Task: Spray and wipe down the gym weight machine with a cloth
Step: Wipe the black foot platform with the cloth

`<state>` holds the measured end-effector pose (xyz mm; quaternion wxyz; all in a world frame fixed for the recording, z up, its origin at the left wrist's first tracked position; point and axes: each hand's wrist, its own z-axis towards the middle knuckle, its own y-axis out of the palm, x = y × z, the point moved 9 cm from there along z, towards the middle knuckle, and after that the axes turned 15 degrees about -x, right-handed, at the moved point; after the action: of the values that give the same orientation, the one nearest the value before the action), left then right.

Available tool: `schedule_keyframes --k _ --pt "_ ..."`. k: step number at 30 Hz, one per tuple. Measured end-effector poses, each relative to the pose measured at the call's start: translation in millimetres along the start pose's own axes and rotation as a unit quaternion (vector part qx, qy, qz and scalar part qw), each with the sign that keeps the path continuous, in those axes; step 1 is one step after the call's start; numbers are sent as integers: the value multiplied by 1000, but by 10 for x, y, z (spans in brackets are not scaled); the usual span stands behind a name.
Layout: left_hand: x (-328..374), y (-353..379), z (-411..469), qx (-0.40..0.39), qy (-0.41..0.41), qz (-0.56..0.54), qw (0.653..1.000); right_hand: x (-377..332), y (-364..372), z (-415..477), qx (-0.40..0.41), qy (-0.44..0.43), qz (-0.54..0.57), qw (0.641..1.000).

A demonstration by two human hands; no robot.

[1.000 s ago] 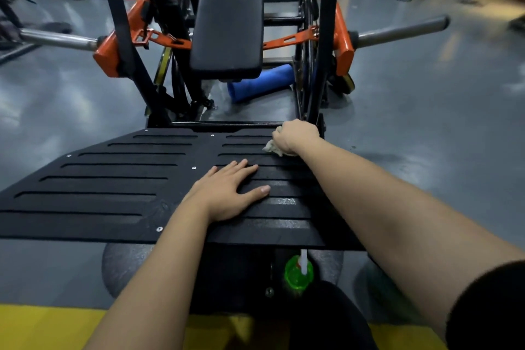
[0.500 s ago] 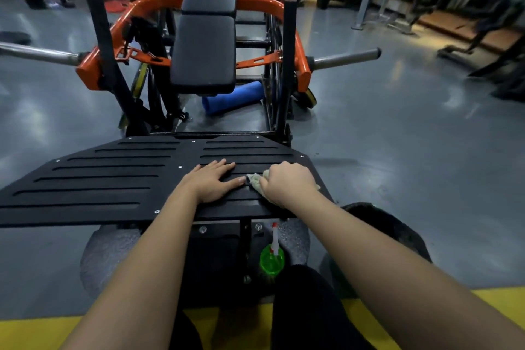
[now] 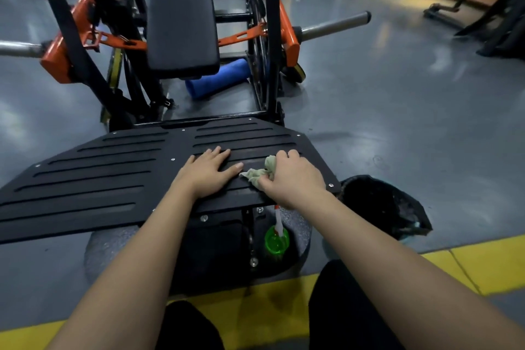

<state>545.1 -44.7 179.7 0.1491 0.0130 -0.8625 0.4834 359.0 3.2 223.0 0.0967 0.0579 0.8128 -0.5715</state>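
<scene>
Orange and black weight machine (image 3: 181,31), its slotted black footplate (image 3: 113,167) nearest, left hand (image 3: 208,172) flat on the plate with fingers straight, right hand (image 3: 292,176) just beside it, grip curled round a pale green cloth (image 3: 261,172) at the plate's near right edge, cloth spilling leftward out of the grip, green spray bottle (image 3: 276,240) below the plate

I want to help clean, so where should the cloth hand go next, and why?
Probably slide the right hand, gripping the crumpled pale green cloth, leftward along the black slotted metal footplate: it sits at the plate's right near corner, and most of the plate stretches left of it.
</scene>
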Motion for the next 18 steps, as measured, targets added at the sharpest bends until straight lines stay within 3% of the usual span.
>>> schedule_keyframes --k 7,18 --pt "-21 54 38 -12 -3 6 1000 -61 -78 252 48 2 1 999" --pt "-47 -23 68 23 3 -11 1000 -307 -191 1365 35 -6 -30 999"
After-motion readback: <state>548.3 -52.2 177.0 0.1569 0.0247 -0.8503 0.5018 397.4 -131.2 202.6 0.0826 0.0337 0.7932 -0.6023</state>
